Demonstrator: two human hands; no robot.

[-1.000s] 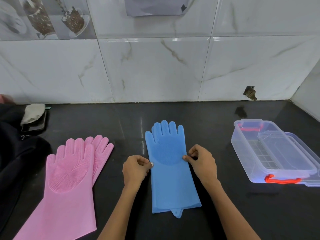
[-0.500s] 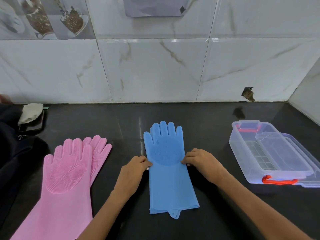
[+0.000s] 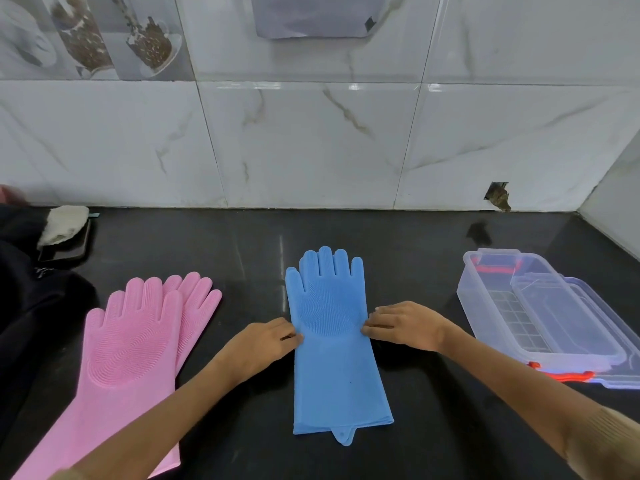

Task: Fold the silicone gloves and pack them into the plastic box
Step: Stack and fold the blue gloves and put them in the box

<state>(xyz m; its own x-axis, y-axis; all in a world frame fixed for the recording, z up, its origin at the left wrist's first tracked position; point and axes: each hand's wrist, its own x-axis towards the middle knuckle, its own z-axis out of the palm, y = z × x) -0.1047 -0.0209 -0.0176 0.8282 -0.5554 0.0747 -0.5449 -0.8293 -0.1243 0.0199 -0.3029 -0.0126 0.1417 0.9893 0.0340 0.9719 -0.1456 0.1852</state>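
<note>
Blue silicone gloves [image 3: 334, 358] lie flat and stacked on the black counter, fingers pointing to the wall. My left hand [image 3: 258, 344] pinches their left edge at the palm. On the opposite edge, at the same height, my right hand [image 3: 408, 323] pinches the gloves. A pair of pink silicone gloves [image 3: 128, 351] lies stacked to the left, palm side up. The clear plastic box [image 3: 485, 306] with red latches sits open at the right, its lid lying partly over it.
The marble-tiled wall [image 3: 311, 143] closes off the back and the right corner. Dark cloth [image 3: 31, 306] and a white pad on a dark tray [image 3: 64, 225] occupy the far left of the black counter [image 3: 426, 427].
Both hands have lowered onto the counter while keeping their pinch on the blue gloves' side edges. The gloves and the box lie where they were.
</note>
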